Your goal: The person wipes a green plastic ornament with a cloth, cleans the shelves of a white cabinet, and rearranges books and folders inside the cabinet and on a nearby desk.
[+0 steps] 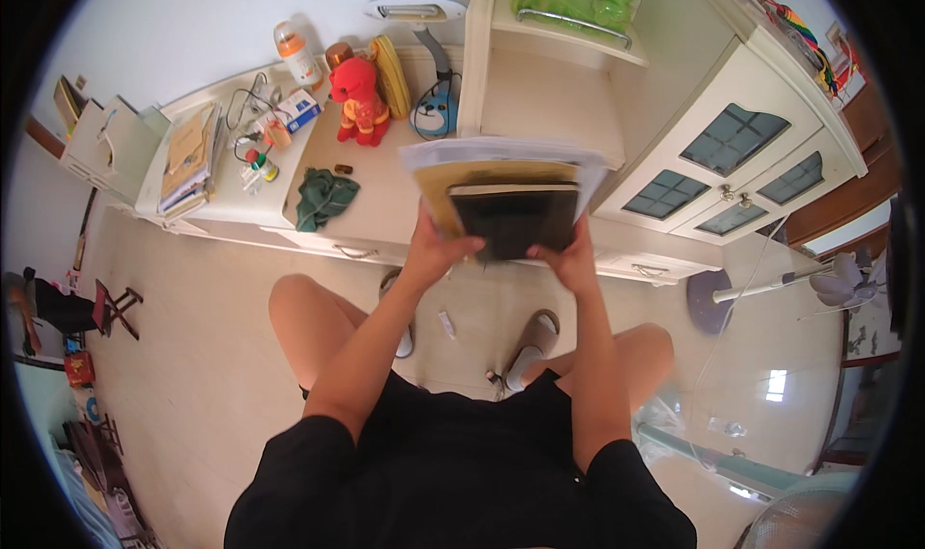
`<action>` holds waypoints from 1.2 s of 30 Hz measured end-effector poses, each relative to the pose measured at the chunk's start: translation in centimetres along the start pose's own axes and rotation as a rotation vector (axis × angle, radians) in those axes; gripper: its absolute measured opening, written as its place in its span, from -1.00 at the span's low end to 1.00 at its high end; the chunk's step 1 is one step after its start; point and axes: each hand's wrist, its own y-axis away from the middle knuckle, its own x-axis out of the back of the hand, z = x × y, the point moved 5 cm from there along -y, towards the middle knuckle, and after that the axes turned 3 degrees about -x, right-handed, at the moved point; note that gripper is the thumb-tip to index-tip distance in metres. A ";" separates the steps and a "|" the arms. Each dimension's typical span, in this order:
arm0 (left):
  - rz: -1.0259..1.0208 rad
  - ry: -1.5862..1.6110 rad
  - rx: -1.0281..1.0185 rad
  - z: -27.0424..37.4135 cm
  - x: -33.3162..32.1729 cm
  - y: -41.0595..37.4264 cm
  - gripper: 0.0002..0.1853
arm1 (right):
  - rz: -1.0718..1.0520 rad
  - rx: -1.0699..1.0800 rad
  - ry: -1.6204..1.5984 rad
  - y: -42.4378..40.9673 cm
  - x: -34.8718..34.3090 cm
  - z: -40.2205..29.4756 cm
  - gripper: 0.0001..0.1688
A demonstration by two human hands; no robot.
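Both hands grip one stack, held up before the cabinet's front edge. On top lies a black notebook (517, 220), over a brown paper envelope (437, 180) and white papers (498, 148); the stack is blurred. My left hand (433, 249) is closed around its left side, thumb over the lower edge near the notebook. Along the right side, my right hand (569, 254) has its thumb on the notebook's lower corner. The other fingers are hidden beneath. Behind the stack is an open cabinet compartment (545, 101).
A green cloth (325, 198), a red plush toy (358, 101), a desk lamp (437, 108) and a bottle (298, 54) stand or lie on the low cabinet. At left sits another paper pile (189, 158). A floor fan (845, 281) stands right; a small packet (447, 325) lies between my feet.
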 end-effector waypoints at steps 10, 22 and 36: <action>-0.120 -0.237 0.057 -9.0 -2.8 -5.1 -0.12 | 0.038 -0.022 -0.062 -3.5 4.6 10.3 0.18; -0.078 -0.280 0.020 -6.1 -3.1 -5.8 -0.22 | 0.114 -0.052 0.227 -1.6 4.7 5.3 -0.05; -0.200 -0.253 0.331 4.0 -5.2 4.8 -0.33 | 0.086 -0.869 -0.811 12.7 1.6 4.1 -0.16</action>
